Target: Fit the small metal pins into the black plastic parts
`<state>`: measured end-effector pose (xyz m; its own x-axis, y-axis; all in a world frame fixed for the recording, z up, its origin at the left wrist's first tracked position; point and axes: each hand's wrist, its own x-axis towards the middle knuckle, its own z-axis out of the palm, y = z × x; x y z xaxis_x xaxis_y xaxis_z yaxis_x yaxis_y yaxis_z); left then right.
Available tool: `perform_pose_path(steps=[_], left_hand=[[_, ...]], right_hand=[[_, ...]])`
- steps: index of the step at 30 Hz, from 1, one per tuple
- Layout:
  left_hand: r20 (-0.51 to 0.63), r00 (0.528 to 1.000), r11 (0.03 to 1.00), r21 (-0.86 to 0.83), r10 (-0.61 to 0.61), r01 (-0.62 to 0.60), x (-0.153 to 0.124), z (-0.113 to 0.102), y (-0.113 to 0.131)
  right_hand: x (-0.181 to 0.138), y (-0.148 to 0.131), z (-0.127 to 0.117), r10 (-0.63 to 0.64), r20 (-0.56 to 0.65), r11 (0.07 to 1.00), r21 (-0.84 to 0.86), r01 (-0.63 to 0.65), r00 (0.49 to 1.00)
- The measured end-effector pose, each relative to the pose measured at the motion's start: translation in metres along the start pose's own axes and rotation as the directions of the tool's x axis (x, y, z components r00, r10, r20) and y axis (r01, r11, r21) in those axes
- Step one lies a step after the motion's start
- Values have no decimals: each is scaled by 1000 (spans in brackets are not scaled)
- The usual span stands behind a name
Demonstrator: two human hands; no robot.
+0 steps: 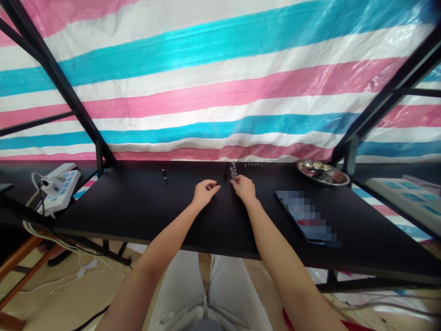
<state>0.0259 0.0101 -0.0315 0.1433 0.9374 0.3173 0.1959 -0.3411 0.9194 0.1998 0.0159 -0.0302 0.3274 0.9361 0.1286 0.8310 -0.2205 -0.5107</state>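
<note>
My left hand (204, 192) hovers over the black table, thumb and forefinger pinched on a small dark piece (217, 183) that is too small to name. Just to its right, my right hand (244, 188) has thumb and forefinger closed at the near end of a row of small clear pieces (233, 169). Whether anything sits between those right fingertips is hidden. Beyond that hand, several tiny shiny pieces (253, 165) line the table's back edge. A small black-and-white cylinder (164, 174) stands to the left, apart from both hands.
On the right of the black table (138, 207) lie a phone (299, 216) with a blurred-out screen and a round steel plate (323, 174). White power strips (65, 188) rest at the far left. Black metal posts (74, 101) frame a striped plastic sheet (220, 92) behind.
</note>
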Motion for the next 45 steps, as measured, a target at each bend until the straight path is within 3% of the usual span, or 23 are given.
perform_pose_path(steps=[3,8,15,29,45], left_hand=[[26,1000,999,42,8,-9,5,11,2],[-29,1000,987,161,1,4,24,32,4],[-40,991,929,346,-127,133,41,51,0],[90,991,749,662,-99,15,47,52,0],[68,986,684,727,-152,55,49,54,4]], right_hand=[[0,1,-3,-10,1,1000,1,10,1000],[-1,3,-5,-26,-7,1000,-7,26,1000],[0,5,-5,-18,30,1000,-23,19,999],[1,5,-6,-8,32,1000,-17,8,999],[3,7,-4,-3,30,1000,-19,4,1000]])
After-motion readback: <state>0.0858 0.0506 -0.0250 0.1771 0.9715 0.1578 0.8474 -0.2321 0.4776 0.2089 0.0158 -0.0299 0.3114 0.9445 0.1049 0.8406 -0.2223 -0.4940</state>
